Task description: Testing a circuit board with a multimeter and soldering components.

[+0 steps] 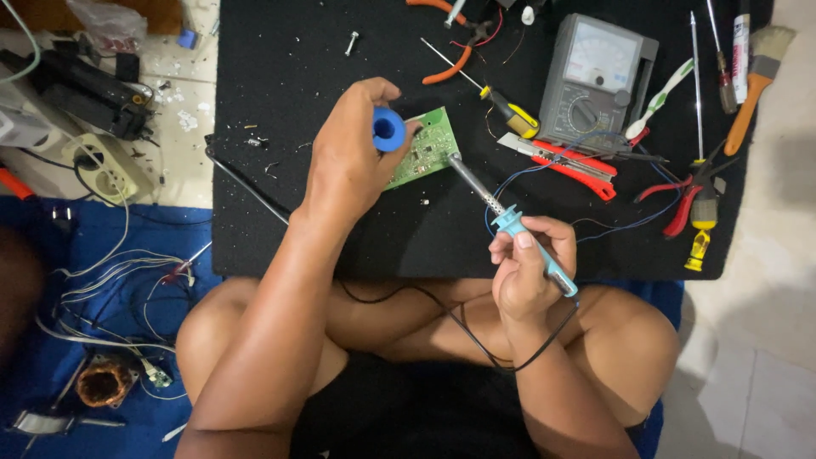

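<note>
My left hand [353, 149] grips a blue solder spool [388, 129] and rests over the left part of a green circuit board [427, 146] lying on a black mat [280, 76]. My right hand [527, 268] holds a light-blue soldering iron [529, 242] like a pen. Its metal tip touches the board's right edge. A black cord runs from the iron down across my crossed legs.
On the mat lie a grey analog multimeter [595, 81], a yellow-handled screwdriver [508, 109], a red utility knife [571, 161], orange pliers [449, 59], a toothbrush, a brush [759, 72] and more screwdrivers. A power strip [106, 166], loose wires and a copper coil [100, 382] lie left.
</note>
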